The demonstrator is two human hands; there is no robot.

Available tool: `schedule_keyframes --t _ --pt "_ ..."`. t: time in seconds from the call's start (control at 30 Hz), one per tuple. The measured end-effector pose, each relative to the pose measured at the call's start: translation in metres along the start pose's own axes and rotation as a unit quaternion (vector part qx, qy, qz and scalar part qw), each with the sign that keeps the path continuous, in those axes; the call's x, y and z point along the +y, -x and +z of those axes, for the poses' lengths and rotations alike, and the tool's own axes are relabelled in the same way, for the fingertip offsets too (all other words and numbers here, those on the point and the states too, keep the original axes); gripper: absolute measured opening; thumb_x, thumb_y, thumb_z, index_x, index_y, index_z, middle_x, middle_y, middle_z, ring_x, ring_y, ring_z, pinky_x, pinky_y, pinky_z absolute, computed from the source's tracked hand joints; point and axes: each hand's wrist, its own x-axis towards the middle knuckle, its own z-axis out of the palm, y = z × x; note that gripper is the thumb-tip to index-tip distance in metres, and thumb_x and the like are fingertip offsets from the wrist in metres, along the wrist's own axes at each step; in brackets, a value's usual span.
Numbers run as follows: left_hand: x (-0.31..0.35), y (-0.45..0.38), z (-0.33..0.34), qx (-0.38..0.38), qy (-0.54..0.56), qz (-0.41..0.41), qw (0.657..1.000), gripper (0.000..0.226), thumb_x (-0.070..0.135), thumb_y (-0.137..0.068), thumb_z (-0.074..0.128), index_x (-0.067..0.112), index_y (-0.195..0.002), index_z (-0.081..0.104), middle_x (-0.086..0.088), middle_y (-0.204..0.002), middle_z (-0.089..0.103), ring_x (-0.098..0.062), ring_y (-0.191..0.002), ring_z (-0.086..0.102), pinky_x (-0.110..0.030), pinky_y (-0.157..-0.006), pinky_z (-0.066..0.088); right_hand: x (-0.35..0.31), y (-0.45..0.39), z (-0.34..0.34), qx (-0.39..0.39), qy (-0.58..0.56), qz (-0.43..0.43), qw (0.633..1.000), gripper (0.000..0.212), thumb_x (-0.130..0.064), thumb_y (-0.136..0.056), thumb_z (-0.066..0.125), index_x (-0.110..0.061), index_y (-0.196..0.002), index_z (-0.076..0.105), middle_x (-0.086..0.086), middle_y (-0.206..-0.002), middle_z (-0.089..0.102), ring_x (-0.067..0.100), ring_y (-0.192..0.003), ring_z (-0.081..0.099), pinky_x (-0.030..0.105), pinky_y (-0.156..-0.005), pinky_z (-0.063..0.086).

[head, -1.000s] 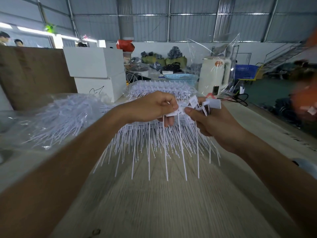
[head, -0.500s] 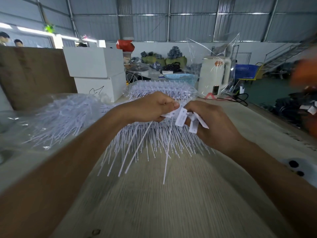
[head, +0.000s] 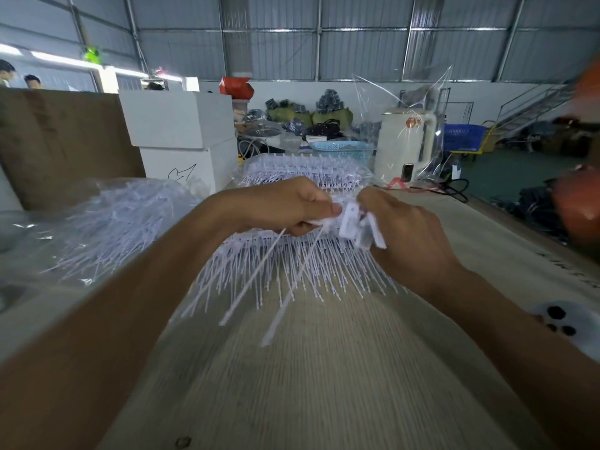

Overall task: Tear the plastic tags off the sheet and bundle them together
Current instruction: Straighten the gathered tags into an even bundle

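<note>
The left hand (head: pixel 285 207) is clenched in a tight grip on the white flat heads of a few thin white plastic tags (head: pixel 279 254), thumb pressed down on top of them; two of their long tails hang free and slant down toward the viewer over the bench. The right hand (head: pixel 406 228) meets it just beside, its grip closed around a small cluster of white rectangular tag heads (head: pixel 352 224) that stick out between thumb and curled fingers. The two hands nearly touch, and both are a little blurred.

Directly beneath them lies the white plastic sheet of tags (head: pixel 292 267), a dense comb of thin strands fanning toward the viewer on the pale wood-grain bench (head: pixel 324 368). To the left, a clear plastic bag holds a loose heap of white tags (head: pixel 110 228). Behind the hands a second clear-wrapped pack of white tag sheets (head: pixel 302 172) rests on the bench. Farther back stand two stacked white boxes (head: pixel 181 138), a light blue lattice basket (head: pixel 341 150) and a cream-coloured kettle-like appliance (head: pixel 406 147) under clear film.
</note>
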Motion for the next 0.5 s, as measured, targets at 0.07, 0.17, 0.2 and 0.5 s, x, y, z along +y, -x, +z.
schedule_keyframes --t 0.07,0.17,0.2,0.5 --pt "-0.002 0.006 -0.003 -0.049 -0.034 -0.004 0.998 0.044 0.035 -0.103 0.053 0.014 -0.065 0.053 -0.002 -0.053 0.036 -0.015 -0.046 0.028 -0.027 -0.054 0.028 0.015 -0.006 0.0 0.057 -0.041 0.086 0.994 0.022 0.0 -0.091 0.058 -0.008 -0.111 0.056 0.001 -0.086 0.059 0.021 -0.06 0.054 0.02 -0.052 0.033" --pt "-0.002 0.006 -0.002 -0.024 -0.029 -0.001 0.999 0.043 0.033 -0.105 0.051 0.019 -0.065 0.055 -0.003 -0.055 0.042 -0.015 -0.048 0.036 -0.028 -0.058 0.033 0.044 -0.009 -0.005 0.099 -0.122 0.189 0.969 0.015 0.0 -0.099 0.049 -0.008 -0.109 0.055 0.008 -0.092 0.065 0.018 -0.069 0.058 0.034 -0.057 0.045" --pt "-0.002 0.005 -0.002 -0.002 -0.023 0.002 1.0 0.04 0.033 -0.105 0.05 0.018 -0.068 0.055 -0.003 -0.057 0.046 -0.014 -0.049 0.04 -0.027 -0.057 0.036 0.048 -0.008 -0.004 0.103 -0.161 0.203 0.96 0.015 0.001 -0.1 0.046 -0.006 -0.108 0.056 0.008 -0.091 0.065 0.019 -0.072 0.06 0.04 -0.061 0.05" --pt "-0.005 0.002 -0.005 0.006 -0.035 0.006 0.999 0.013 0.019 -0.103 0.056 0.011 -0.099 0.064 -0.007 -0.084 0.071 -0.018 -0.067 0.059 -0.034 -0.066 0.05 0.029 -0.007 0.013 0.131 -0.435 0.237 0.859 0.021 -0.018 -0.109 0.041 -0.001 -0.105 0.053 0.016 -0.089 0.07 0.028 -0.079 0.075 0.039 -0.076 0.063"
